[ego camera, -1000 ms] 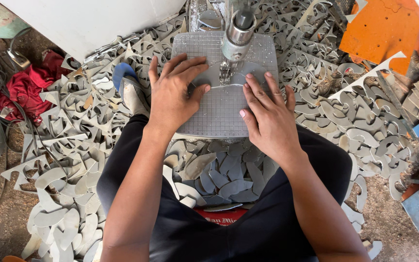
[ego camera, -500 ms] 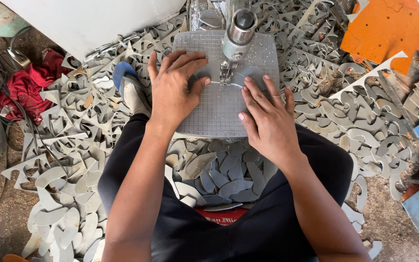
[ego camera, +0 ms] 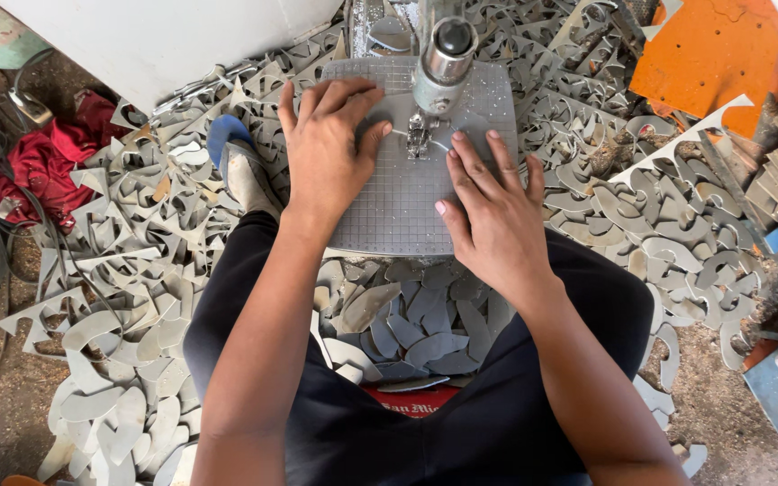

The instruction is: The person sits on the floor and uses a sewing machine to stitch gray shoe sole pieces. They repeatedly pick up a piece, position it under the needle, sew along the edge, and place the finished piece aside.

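Your left hand point(ego camera: 328, 148) lies flat with fingers spread on the grey sheet point(ego camera: 387, 211), pressing it down rather than gripping it, just left of the cutting head point(ego camera: 419, 135). Your right hand point(ego camera: 493, 211) lies the same way, palm down and fingers stretched forward, just right of and a little nearer you than the cutting head, with its fingertips close to the blade. Neither hand is clenched; both rest open on the sheet.

The sheet sits on the gridded work plate point(ego camera: 497, 99), directly under the cutting head, and a thin curved cut line shows in it between your two hands (right at the blade). The shiny cylinder point(ego camera: 446, 58) of the machine rises just behind the cutting head.

Below the cutting head, between your knees, cut grey pieces point(ego camera: 416, 328) lie heaped. Offcuts point(ego camera: 146, 279) cover the floor to the left and right of it. Your foot in a blue sandal point(ego camera: 234, 162) rests left of the cutting head, a red cloth point(ego camera: 33, 166) lies farther left, and an orange board point(ego camera: 713, 58) stands off to the right.
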### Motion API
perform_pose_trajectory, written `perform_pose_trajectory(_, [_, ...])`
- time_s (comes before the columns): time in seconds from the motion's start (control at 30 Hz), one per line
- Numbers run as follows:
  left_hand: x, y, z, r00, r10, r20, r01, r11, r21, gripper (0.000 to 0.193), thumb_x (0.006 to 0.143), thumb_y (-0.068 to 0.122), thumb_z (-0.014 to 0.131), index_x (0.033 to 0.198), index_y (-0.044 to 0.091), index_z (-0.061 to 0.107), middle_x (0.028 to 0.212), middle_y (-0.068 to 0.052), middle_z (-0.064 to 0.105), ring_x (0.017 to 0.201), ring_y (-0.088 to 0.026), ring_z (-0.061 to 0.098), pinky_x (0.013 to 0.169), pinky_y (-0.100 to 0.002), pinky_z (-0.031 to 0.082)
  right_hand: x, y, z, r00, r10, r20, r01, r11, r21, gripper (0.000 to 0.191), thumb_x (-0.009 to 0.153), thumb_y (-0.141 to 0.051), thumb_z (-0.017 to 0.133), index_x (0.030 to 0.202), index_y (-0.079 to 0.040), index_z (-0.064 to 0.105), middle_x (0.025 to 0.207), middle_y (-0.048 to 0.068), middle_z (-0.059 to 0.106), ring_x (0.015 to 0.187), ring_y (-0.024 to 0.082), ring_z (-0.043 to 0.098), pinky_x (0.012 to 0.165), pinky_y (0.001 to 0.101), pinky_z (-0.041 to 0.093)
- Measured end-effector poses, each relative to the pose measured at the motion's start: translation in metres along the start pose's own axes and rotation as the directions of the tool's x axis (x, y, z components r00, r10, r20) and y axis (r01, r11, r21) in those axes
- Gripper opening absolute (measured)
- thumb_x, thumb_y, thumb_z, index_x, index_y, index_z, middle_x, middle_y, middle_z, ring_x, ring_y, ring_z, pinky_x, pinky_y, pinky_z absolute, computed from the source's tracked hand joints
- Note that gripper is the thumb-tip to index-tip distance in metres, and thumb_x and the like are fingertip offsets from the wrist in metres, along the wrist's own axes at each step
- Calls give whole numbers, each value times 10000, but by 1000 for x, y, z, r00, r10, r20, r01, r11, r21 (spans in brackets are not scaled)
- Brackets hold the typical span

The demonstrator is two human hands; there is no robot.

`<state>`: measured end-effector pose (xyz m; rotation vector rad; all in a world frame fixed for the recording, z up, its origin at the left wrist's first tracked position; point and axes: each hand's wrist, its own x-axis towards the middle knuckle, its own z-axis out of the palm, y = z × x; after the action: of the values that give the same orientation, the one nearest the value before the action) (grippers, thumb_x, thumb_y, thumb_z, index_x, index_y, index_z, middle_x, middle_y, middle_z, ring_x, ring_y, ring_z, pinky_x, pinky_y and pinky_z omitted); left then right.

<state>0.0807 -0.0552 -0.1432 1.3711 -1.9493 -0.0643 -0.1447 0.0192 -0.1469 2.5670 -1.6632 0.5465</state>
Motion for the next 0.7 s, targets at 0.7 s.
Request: perform_pose_trajectory(0.7, [-28, -31, -33, 865, -461, 197, 489, 864, -124, 351, 819, 295, 884, 905, 42, 657, 742, -63, 714, 614, -165, 664, 594, -329, 521, -7, 81, 4, 924, 99, -370, -37, 984, 172, 275, 1070, -182, 710, 1303, -36, 728, 1639, 205, 430, 1530, 416, 401, 1285, 580, 326])
